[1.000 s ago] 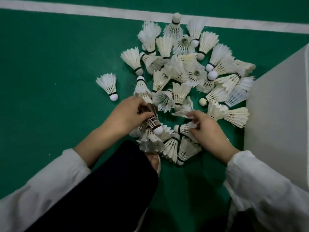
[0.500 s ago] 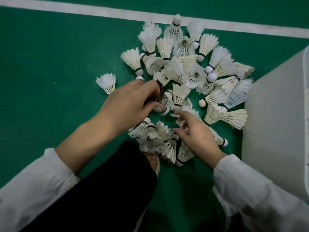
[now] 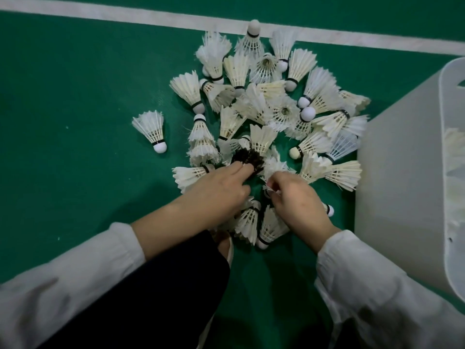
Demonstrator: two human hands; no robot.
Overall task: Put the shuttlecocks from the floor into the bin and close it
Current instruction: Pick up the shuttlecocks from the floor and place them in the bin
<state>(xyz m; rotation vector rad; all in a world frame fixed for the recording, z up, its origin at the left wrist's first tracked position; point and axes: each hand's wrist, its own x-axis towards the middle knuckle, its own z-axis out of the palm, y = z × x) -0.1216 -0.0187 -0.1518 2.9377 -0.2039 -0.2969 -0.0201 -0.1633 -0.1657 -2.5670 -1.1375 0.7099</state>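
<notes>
Dozens of white shuttlecocks (image 3: 264,107) lie heaped on the green floor (image 3: 63,96) in the middle of the frame. The heap reaches up to the white court line (image 3: 151,17) that crosses the top. One lone shuttlecock (image 3: 152,131) lies apart at the left of the heap, cork end down toward you.

Your left hand (image 3: 216,192) reaches into the lower part of the heap. Its fingers are close together and fairly straight, and their tips are on a dark-feathered shuttlecock (image 3: 247,157). Your thumb is tucked under, so I cannot tell whether you are pinching it or only touching it.

Your right hand (image 3: 299,197) is just beside the left. Its fingers are curled in, pinching the feathers of a white shuttlecock (image 3: 269,188) at the fingertips. More shuttlecocks lie under and below both hands.

The pale bin (image 3: 402,172) stands at the right edge of the frame, just beside the heap. A few shuttlecock shapes show dimly through its wall.

Your white sleeves (image 3: 377,298) come in from the lower corners. A dark trouser knee (image 3: 151,298) fills the bottom centre, and the toe of a shoe (image 3: 226,245) shows at its tip, just below the heap.
</notes>
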